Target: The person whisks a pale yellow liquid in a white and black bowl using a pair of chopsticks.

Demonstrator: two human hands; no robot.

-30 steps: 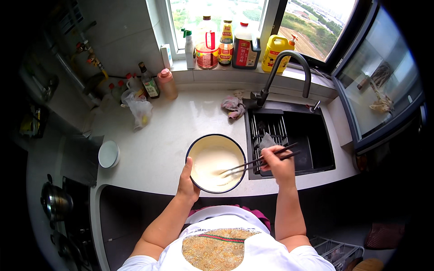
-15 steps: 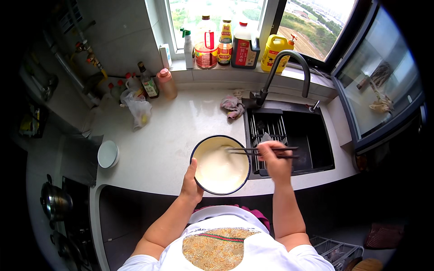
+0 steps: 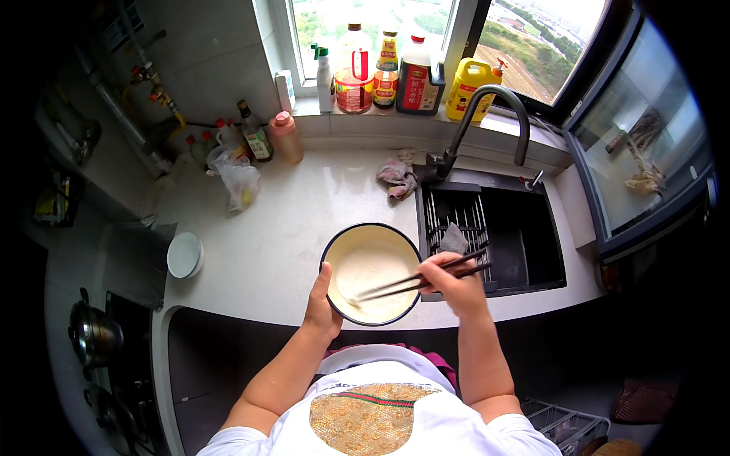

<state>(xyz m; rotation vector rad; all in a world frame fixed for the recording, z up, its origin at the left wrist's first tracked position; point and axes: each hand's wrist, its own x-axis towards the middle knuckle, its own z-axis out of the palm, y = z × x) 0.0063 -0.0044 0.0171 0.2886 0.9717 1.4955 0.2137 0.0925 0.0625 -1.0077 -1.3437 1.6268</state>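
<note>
A cream bowl with a dark blue rim [image 3: 411, 251] stands at the counter's front edge, with a pale, smooth batter [image 3: 372, 266] inside. My left hand [image 3: 325, 308] grips the bowl's left side, thumb up along the rim and the other fingers hidden beneath or behind it. In my right hand [image 3: 456, 287] is a pair of dark chopsticks [image 3: 407, 286]. They slant down to the left across the bowl, their blurred tips in the batter near its lower left side.
Right of the bowl is a black sink [image 3: 525, 243] with a drying rack [image 3: 456, 220] and a tall faucet [image 3: 525, 129]. A crumpled cloth [image 3: 398, 179] lies behind. A white bowl [image 3: 185, 255] stands left; bottles [image 3: 286, 138] and a plastic bag [image 3: 237, 181] are at the back left.
The chopstick tips have swept from the bowl's upper right to its lower left. My right hand has moved slightly down and tilted the chopsticks; my left hand keeps its hold.
</note>
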